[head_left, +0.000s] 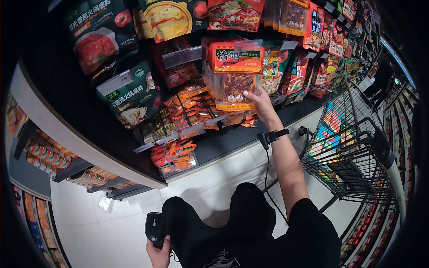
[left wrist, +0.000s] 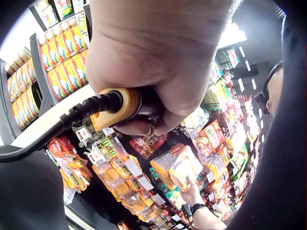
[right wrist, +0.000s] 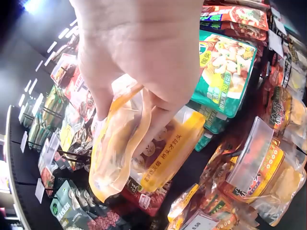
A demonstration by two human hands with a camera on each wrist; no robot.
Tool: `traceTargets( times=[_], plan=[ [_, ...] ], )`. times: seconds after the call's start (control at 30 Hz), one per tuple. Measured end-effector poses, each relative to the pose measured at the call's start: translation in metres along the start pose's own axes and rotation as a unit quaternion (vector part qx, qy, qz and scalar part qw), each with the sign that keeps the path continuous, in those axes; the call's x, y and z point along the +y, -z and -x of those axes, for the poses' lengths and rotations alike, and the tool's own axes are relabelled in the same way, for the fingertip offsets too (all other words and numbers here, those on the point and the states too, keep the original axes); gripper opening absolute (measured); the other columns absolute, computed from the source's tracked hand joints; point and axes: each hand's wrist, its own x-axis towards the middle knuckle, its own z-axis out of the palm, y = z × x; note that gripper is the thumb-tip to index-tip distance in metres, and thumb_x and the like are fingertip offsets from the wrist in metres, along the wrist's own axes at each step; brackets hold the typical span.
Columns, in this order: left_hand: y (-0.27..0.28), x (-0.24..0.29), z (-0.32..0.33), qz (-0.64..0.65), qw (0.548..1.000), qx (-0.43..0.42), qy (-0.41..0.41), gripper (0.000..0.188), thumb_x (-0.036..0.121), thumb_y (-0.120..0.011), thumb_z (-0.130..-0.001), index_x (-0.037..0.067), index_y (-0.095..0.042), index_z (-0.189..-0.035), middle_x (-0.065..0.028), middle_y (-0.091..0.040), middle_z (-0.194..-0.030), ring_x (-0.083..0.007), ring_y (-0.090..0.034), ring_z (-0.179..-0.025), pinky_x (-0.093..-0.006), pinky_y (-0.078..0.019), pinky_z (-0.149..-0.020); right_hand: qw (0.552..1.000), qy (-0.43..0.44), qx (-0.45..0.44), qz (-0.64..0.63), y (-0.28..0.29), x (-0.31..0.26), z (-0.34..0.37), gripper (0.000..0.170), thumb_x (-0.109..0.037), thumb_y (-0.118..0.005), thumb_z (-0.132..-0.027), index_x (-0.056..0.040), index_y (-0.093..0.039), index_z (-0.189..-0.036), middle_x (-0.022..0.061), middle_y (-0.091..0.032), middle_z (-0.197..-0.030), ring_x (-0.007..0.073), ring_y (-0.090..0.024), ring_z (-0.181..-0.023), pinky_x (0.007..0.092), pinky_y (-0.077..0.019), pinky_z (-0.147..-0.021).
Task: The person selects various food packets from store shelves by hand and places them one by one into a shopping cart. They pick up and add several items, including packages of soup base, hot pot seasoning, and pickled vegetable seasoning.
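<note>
Before the stocked shelf (head_left: 223, 144), holds the red-and-orange packet (head_left: 234, 80) by its lower right part in the right hand (head_left: 263, 106), apparently picked out but not yet brought near the black device (head_left: 155, 227) gripped in the left hand (head_left: 159, 256).

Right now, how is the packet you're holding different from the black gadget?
The packet is red and orange; the gadget mostly black. The packet looks wider than the gadget. The right hand holds the packet near the shelf; the left hand holds the gadget beside a leg. Both are held one-handed.
</note>
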Motion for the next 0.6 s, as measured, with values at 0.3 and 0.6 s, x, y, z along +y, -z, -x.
traceTargets(
  times=[0.3, 0.6],
  plan=[
    [-0.003, -0.010, -0.007, 0.013, 1.000, -0.009, -0.003, 0.032, 0.021, -0.081, -0.098, 0.001, -0.068, -0.120, -0.0024, -0.067, -0.078, -0.0081, -0.058, -0.059, -0.0245, -0.0450, -0.047, 0.934, 0.129, 0.140, 0.302, 0.019, 0.021, -0.025, 0.052, -0.024, -0.087, -0.092, 0.0045, -0.067, -0.131, 0.0107, -0.073, -0.122, 0.0175, -0.069, -0.111, 0.0316, -0.0526, -0.102],
    [0.003, -0.008, -0.002, 0.011, 1.000, 0.001, 0.005, 0.030, 0.019, -0.081, -0.098, 0.001, -0.068, -0.118, -0.0012, -0.065, -0.075, -0.0078, -0.056, -0.058, -0.0244, -0.0425, -0.048, 0.955, 0.075, 0.155, 0.241, -0.003, 0.037, -0.021, 0.043, -0.023, -0.085, -0.095, 0.0052, -0.068, -0.122, 0.0090, -0.077, -0.111, 0.0138, -0.070, -0.104, 0.0314, -0.0549, -0.089]
  ],
)
